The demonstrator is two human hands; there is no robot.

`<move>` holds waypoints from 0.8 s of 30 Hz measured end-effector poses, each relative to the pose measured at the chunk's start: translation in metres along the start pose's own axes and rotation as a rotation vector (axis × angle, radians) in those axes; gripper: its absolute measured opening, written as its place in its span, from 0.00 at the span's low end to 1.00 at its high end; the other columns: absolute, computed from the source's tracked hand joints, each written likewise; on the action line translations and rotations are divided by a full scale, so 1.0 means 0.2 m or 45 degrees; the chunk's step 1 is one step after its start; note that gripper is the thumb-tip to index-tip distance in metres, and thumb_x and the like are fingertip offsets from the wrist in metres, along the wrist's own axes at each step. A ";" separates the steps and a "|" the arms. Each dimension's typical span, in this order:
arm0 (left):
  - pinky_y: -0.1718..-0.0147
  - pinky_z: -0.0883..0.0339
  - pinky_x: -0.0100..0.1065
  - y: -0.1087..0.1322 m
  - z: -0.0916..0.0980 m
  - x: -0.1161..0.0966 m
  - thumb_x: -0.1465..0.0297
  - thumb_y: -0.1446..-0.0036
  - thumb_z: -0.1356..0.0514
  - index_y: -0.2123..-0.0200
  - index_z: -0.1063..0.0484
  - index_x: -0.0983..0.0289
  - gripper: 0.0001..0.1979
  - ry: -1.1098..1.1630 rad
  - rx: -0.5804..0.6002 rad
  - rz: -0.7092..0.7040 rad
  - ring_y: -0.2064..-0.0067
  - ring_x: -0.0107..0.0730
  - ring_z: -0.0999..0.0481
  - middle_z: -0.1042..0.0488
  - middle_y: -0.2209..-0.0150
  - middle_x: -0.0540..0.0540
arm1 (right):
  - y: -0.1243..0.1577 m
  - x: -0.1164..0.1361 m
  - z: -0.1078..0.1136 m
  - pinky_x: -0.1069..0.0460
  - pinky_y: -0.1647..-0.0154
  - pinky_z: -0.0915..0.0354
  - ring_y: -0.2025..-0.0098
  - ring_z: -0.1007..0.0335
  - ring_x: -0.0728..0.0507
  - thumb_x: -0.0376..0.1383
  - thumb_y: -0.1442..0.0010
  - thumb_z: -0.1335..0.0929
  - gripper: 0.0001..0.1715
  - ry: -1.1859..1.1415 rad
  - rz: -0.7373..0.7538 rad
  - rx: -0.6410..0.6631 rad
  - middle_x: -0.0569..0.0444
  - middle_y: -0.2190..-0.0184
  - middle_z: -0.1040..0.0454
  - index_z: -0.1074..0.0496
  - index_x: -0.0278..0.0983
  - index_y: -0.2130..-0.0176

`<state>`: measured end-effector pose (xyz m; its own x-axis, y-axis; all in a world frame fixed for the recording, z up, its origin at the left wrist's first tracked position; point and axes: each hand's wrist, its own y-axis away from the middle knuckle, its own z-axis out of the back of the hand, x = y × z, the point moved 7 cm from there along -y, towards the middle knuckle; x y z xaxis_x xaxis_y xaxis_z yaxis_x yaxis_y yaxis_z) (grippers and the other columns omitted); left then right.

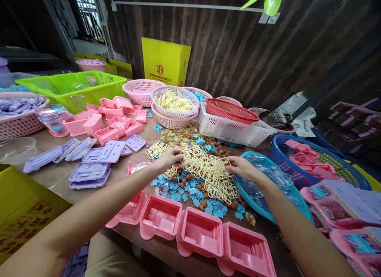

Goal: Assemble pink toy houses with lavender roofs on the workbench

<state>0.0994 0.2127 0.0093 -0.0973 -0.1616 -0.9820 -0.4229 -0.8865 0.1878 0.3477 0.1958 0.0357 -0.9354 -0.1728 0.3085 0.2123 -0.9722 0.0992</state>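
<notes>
My left hand (173, 159) is closed above the left part of a pile of cream plastic frames (198, 162), fingertips pinched together. What lies between them, if anything, is too small to make out. At the pile's right edge, the curled fingers of my right hand (242, 168) close on a cream frame. Around the frames lie small blue plastic parts (216, 209) and brown bear-shaped pieces (202, 205). Nearest to me stands a row of open pink plastic boxes (202, 231). A flat cream piece holding small parts (156, 149) lies just left of my left hand.
To the right are a turquoise basket (306, 213) of clear parts and a blue basket (275, 162) of pink parts. Purple panels (89, 172) and pink trays (111, 135) cover the left. Behind stand a lilac basket (156, 100), a white crate (229, 130) and a green crate (80, 98).
</notes>
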 end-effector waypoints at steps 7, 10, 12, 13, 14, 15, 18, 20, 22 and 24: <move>0.69 0.29 0.26 0.05 -0.09 -0.06 0.73 0.50 0.39 0.79 0.33 0.69 0.09 0.149 0.071 0.024 0.75 0.23 0.25 0.27 0.78 0.52 | 0.07 0.30 0.11 0.52 0.63 0.38 0.63 0.34 0.46 0.48 0.42 0.42 0.19 -0.721 0.190 -0.020 0.52 0.64 0.29 0.35 0.37 0.62; 0.67 0.29 0.28 0.07 -0.15 -0.11 0.72 0.50 0.39 0.78 0.31 0.69 0.08 0.203 0.130 0.006 0.74 0.24 0.25 0.26 0.76 0.52 | 0.05 0.47 0.07 0.53 0.68 0.40 0.68 0.37 0.47 0.46 0.42 0.42 0.15 -0.719 0.185 -0.089 0.55 0.71 0.33 0.38 0.39 0.69; 0.65 0.29 0.29 0.09 -0.18 -0.15 0.71 0.50 0.38 0.76 0.30 0.70 0.07 0.275 0.173 -0.023 0.73 0.24 0.25 0.26 0.75 0.53 | 0.02 0.54 0.06 0.53 0.72 0.45 0.73 0.42 0.48 0.44 0.42 0.44 0.13 -0.554 0.127 -0.241 0.58 0.77 0.39 0.44 0.40 0.74; 0.64 0.29 0.30 0.10 -0.18 -0.17 0.70 0.49 0.38 0.74 0.29 0.70 0.07 0.318 0.185 -0.031 0.73 0.24 0.25 0.26 0.75 0.53 | 0.01 0.56 0.06 0.53 0.73 0.47 0.74 0.44 0.48 0.42 0.43 0.44 0.12 -0.489 0.107 -0.305 0.59 0.79 0.41 0.47 0.40 0.75; 0.64 0.29 0.30 0.11 -0.17 -0.18 0.70 0.48 0.39 0.73 0.29 0.70 0.08 0.365 0.180 -0.032 0.73 0.24 0.25 0.26 0.75 0.54 | -0.01 0.59 0.06 0.53 0.73 0.49 0.75 0.46 0.48 0.41 0.43 0.44 0.12 -0.452 0.097 -0.349 0.60 0.80 0.43 0.48 0.40 0.76; 0.64 0.29 0.31 0.12 -0.15 -0.18 0.68 0.47 0.40 0.73 0.28 0.70 0.09 0.410 0.165 -0.020 0.73 0.25 0.26 0.26 0.75 0.54 | -0.02 0.60 0.06 0.53 0.73 0.51 0.75 0.47 0.48 0.40 0.43 0.44 0.11 -0.442 0.096 -0.371 0.60 0.80 0.44 0.49 0.41 0.76; 0.65 0.29 0.33 0.14 -0.07 -0.19 0.64 0.46 0.41 0.73 0.29 0.70 0.13 0.485 0.144 -0.031 0.72 0.26 0.27 0.27 0.74 0.55 | -0.03 0.66 0.06 0.52 0.73 0.54 0.76 0.47 0.47 0.39 0.43 0.44 0.08 -0.408 0.117 -0.443 0.59 0.80 0.44 0.47 0.41 0.73; 0.64 0.30 0.33 0.15 -0.02 -0.21 0.63 0.49 0.38 0.73 0.28 0.70 0.13 0.411 0.162 -0.128 0.71 0.26 0.28 0.27 0.74 0.53 | -0.03 0.71 0.07 0.52 0.73 0.53 0.76 0.45 0.47 0.38 0.42 0.44 0.06 -0.405 0.155 -0.518 0.58 0.79 0.41 0.44 0.40 0.70; 0.64 0.30 0.32 0.15 0.01 -0.24 0.64 0.53 0.35 0.73 0.27 0.70 0.13 0.275 0.156 -0.243 0.72 0.24 0.29 0.28 0.74 0.52 | -0.03 0.76 0.08 0.53 0.72 0.49 0.74 0.41 0.46 0.40 0.42 0.43 0.08 -0.492 0.206 -0.524 0.57 0.76 0.36 0.41 0.39 0.64; 0.65 0.31 0.32 0.15 0.04 -0.25 0.63 0.53 0.36 0.72 0.26 0.70 0.13 0.146 0.151 -0.304 0.72 0.24 0.29 0.27 0.74 0.52 | -0.05 0.80 0.06 0.53 0.69 0.45 0.70 0.37 0.46 0.41 0.45 0.39 0.14 -0.618 0.259 -0.427 0.55 0.71 0.31 0.40 0.37 0.58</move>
<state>0.0835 0.1971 0.0645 0.1170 -0.0082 -0.9931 -0.5244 -0.8497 -0.0548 0.1997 0.1794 0.0952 -0.6337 -0.3448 0.6925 0.1988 -0.9377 -0.2851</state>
